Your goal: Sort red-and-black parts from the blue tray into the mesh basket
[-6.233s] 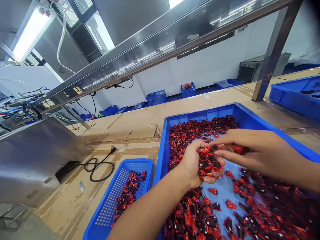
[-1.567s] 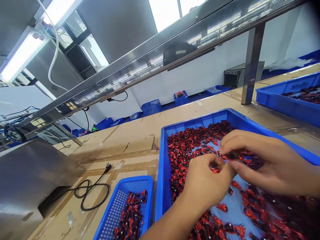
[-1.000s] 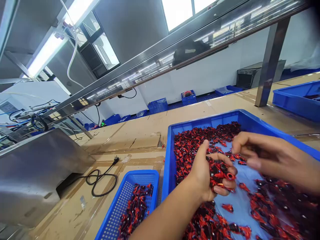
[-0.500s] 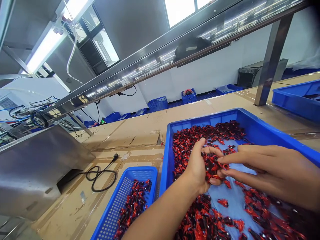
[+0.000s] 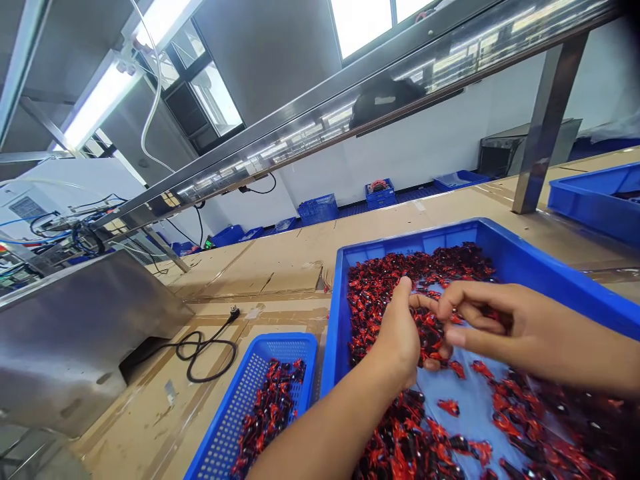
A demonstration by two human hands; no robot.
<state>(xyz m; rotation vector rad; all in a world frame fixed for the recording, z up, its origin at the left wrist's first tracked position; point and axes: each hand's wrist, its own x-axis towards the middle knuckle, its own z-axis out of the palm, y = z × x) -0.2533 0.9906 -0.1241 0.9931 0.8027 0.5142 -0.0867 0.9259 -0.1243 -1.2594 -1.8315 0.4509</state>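
My left hand [image 5: 403,333] is cupped over the large blue tray [image 5: 334,320], holding a cluster of small red-and-black plastic parts [image 5: 429,333] in its palm. Its thumb points up and its fingers curl around the far side of the cluster. Close against it is my right hand [image 5: 493,323], index finger bent and thumb stretched toward the left palm. A small gap shows between that thumb and index finger, and no part is visible in it. Many more loose red-and-black parts [image 5: 373,293] lie heaped inside the tray, with some scattered on its pale bottom.
Left of the tray, a blue perforated basket [image 5: 285,340] holds more of these parts. A black power cord with a plug [image 5: 200,347] lies on the cardboard-covered table [image 5: 280,267] beside a metal housing [image 5: 90,333]. A steel post [image 5: 547,127] and another blue tray [image 5: 595,200] are at right.
My right hand held a single red-and-black part at its fingertips; that part no longer shows there. Its index finger has bent and the hand has turned. My left hand stays cupped in nearly the same place.
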